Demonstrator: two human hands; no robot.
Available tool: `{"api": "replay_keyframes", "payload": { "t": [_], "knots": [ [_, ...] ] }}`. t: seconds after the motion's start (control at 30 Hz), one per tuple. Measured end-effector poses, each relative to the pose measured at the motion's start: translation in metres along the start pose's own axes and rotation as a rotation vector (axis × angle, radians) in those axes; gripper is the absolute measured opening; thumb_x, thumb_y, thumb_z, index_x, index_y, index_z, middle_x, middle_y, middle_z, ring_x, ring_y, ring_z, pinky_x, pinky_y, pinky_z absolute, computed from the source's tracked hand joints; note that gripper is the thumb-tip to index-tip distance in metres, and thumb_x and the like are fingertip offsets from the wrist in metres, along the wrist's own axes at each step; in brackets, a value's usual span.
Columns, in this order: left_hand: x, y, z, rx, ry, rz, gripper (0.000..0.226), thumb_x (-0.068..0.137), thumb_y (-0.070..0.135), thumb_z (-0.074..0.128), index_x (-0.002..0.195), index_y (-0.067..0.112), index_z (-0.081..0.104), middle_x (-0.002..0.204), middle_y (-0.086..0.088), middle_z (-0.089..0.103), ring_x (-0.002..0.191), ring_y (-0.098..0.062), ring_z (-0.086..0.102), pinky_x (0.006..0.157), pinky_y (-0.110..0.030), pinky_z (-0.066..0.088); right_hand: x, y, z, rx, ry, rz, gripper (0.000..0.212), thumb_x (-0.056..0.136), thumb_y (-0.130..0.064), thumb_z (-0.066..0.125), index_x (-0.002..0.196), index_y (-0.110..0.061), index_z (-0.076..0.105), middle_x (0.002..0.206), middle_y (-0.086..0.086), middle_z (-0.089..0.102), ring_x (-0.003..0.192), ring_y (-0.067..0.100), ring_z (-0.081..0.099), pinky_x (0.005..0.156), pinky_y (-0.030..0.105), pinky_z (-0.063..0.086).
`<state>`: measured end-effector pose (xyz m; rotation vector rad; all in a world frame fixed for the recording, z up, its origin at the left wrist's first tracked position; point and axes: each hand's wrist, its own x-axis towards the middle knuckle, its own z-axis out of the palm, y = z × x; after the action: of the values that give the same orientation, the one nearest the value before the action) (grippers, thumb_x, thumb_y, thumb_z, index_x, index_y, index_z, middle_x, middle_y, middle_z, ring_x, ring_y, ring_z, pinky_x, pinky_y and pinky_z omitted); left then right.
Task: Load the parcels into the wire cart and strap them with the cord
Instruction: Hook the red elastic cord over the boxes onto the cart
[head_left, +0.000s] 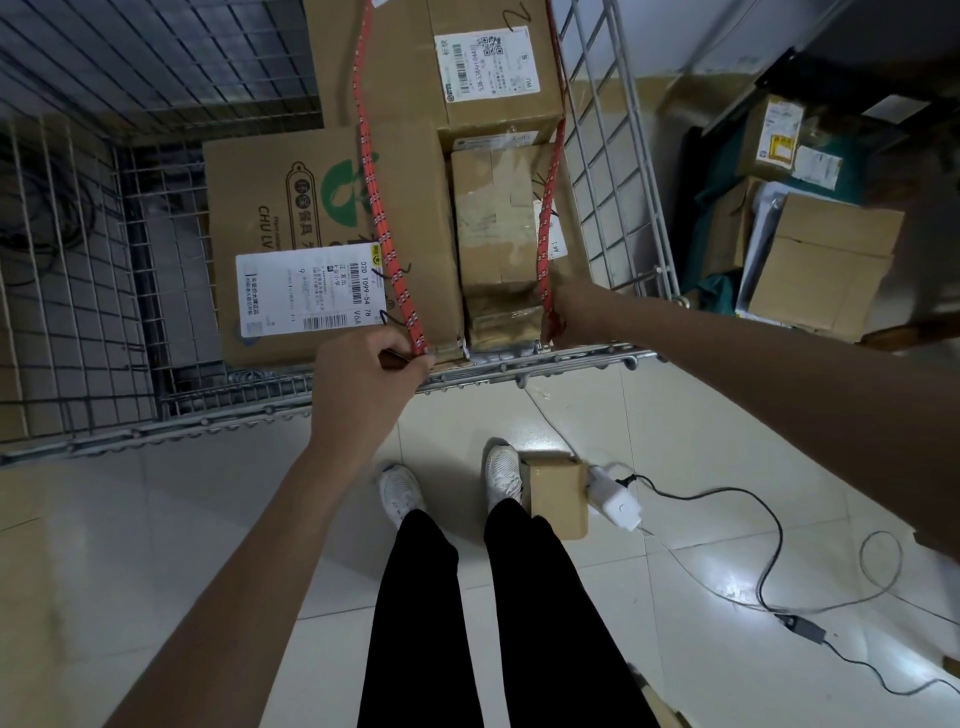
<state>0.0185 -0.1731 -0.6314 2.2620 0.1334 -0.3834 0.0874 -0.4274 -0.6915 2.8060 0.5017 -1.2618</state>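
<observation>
Where the cart's near rim crosses the middle of the frame, both ends of a red cord are held at it. The cord is seen as two runs over the parcels in the cart: the left run lies across a large box with a white label, and the right run passes along the right edge of a taped parcel toward the top of the frame. A third box with a label is stacked at the top centre. The left run is pinched at the rim by the curled fingers of the left hand. The right run's end is gripped by the right hand, its fingers curled round it. A small box lies on the floor at lower centre, beside a white shoe.
</observation>
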Motion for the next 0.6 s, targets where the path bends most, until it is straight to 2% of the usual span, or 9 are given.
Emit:
{"api": "replay_keyframes", "payload": {
  "t": [0.1, 0.13, 0.17, 0.23, 0.3, 0.4, 0.47, 0.6],
  "knots": [
    [0.0, 0.0, 0.0, -0.005, 0.003, 0.005, 0.017, 0.078, 0.02, 0.077, 0.065, 0.02, 0.066, 0.059, 0.017, 0.059, 0.057, 0.0, 0.054, 0.056, -0.017, 0.037, 0.005, -0.004, 0.008, 0.447, 0.028, 0.168, 0.023, 0.092, 0.004, 0.035, 0.079, -0.01, 0.047, 0.072, 0.005, 0.045, 0.061, 0.014, 0.043, 0.055, 0.023, 0.037],
    [-0.001, -0.001, 0.0, -0.009, 0.002, 0.004, 0.017, 0.078, 0.02, 0.077, 0.065, 0.02, 0.065, 0.059, 0.017, 0.059, 0.057, 0.0, 0.054, 0.056, -0.017, 0.036, 0.005, -0.002, 0.009, 0.323, 0.006, 0.081, 0.019, 0.09, 0.003, 0.039, 0.078, -0.007, 0.05, 0.071, 0.007, 0.048, 0.062, 0.016, 0.046, 0.054, 0.023, 0.038],
    [-0.001, -0.001, 0.0, -0.011, -0.002, 0.001, 0.018, 0.078, 0.02, 0.077, 0.065, 0.021, 0.065, 0.06, 0.017, 0.059, 0.057, 0.0, 0.053, 0.056, -0.016, 0.035, -0.002, -0.007, -0.001, 0.233, -0.025, 0.059, 0.013, 0.087, 0.001, 0.048, 0.078, -0.003, 0.056, 0.073, 0.009, 0.057, 0.066, 0.021, 0.053, 0.056, 0.026, 0.045],
    [0.0, -0.001, 0.0, -0.011, -0.014, -0.005, 0.018, 0.079, 0.02, 0.077, 0.066, 0.021, 0.064, 0.06, 0.017, 0.058, 0.057, 0.001, 0.052, 0.054, -0.013, 0.032, -0.004, -0.006, -0.001, 0.459, -0.009, 0.1, 0.007, 0.08, -0.004, 0.061, 0.078, -0.002, 0.067, 0.078, 0.012, 0.068, 0.074, 0.026, 0.063, 0.066, 0.033, 0.054],
    [0.0, -0.001, 0.0, -0.019, -0.018, -0.006, 0.017, 0.079, 0.019, 0.077, 0.066, 0.019, 0.065, 0.06, 0.017, 0.058, 0.056, 0.001, 0.052, 0.053, -0.013, 0.032, -0.014, -0.004, -0.008, 0.552, 0.0, 0.067, 0.002, 0.08, -0.003, 0.067, 0.08, -0.005, 0.066, 0.076, 0.01, 0.069, 0.072, 0.025, 0.067, 0.065, 0.033, 0.056],
    [-0.001, -0.001, -0.001, -0.029, -0.017, -0.009, 0.016, 0.079, 0.019, 0.077, 0.067, 0.019, 0.066, 0.059, 0.017, 0.058, 0.055, 0.001, 0.051, 0.054, -0.014, 0.033, -0.019, 0.001, -0.009, 0.645, 0.042, 0.093, 0.03, 0.082, -0.007, 0.074, 0.105, -0.011, 0.055, 0.073, 0.003, 0.068, 0.066, 0.02, 0.068, 0.066, 0.036, 0.059],
    [-0.001, -0.001, 0.0, -0.018, -0.018, -0.006, 0.015, 0.079, 0.019, 0.077, 0.068, 0.019, 0.066, 0.06, 0.018, 0.057, 0.055, 0.002, 0.051, 0.053, -0.012, 0.032, -0.019, -0.001, -0.009, 0.607, 0.086, 0.122, 0.037, 0.081, -0.011, 0.076, 0.11, -0.011, 0.053, 0.072, -0.001, 0.064, 0.066, 0.018, 0.064, 0.074, 0.037, 0.059],
    [0.0, -0.001, 0.0, -0.011, -0.021, -0.001, 0.015, 0.079, 0.02, 0.076, 0.068, 0.02, 0.066, 0.061, 0.018, 0.058, 0.055, 0.003, 0.053, 0.054, -0.01, 0.033, -0.017, 0.001, -0.015, 0.729, 0.113, 0.21, 0.013, 0.084, -0.008, 0.072, 0.094, -0.008, 0.064, 0.077, 0.003, 0.07, 0.069, 0.018, 0.071, 0.074, 0.032, 0.061]
  ]
}}
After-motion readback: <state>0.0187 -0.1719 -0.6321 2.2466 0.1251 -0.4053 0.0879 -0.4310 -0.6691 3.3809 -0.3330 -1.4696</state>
